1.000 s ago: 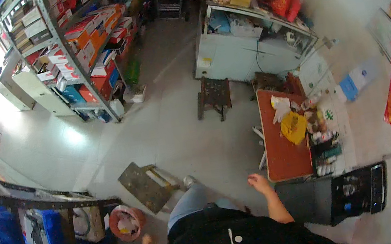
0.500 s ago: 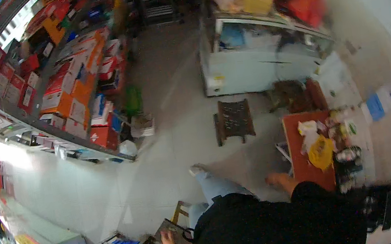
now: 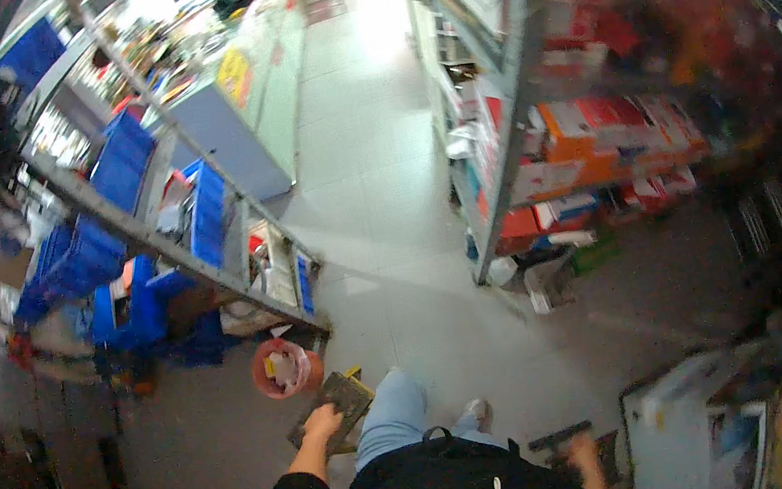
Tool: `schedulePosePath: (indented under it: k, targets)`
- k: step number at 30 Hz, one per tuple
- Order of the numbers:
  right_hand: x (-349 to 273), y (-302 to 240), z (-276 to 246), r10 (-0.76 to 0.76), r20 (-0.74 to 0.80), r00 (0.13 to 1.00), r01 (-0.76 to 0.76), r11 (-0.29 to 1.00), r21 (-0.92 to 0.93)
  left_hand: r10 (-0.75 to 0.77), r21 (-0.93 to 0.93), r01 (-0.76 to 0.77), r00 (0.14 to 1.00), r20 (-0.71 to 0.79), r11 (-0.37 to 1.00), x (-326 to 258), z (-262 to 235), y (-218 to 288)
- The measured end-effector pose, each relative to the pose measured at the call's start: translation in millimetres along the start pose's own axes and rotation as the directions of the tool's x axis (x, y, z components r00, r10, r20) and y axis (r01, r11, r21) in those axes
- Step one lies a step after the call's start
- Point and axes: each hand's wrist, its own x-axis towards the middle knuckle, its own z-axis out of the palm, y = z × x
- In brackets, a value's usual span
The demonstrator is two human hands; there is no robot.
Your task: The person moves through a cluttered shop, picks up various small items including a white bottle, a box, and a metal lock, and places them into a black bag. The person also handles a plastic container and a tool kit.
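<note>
My left hand is closed on the near edge of a dark, flat, box-like object with a yellow part at its far side. This object is beside my left leg; its exact kind is unclear. Just beyond it stands a reddish bucket with pale and yellow items inside. At the lower right, my right hand hangs low and is smeared, so its fingers cannot be read. A dark stool-like shape lies nearest to it; I cannot tell whether they touch.
On the left, a metal rack carries blue bins. Another rack at right holds orange and red boxes. A tiled aisle runs between them, past a pale counter. A white cabinet stands lower right.
My view has swung left, from the stool and white cabinet to the aisle between the racks. My left hand stays on the dark box-like object; my right arm has come down closer to my body.
</note>
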Motion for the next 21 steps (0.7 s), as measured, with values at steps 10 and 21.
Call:
schedulePosePath:
  k: [10,21]
  targets:
    - [103,-153,64,0.131,0.383,0.914,0.03,0.921,-0.387,-0.216,-0.297,0.206,0.976,-0.001,0.932,62,-15,-11]
    - [177,-437,257,-0.066,0.335,0.94,0.063,0.998,0.02,0.079,-0.377,0.074,0.923,0.376,0.923,283,-29,-108]
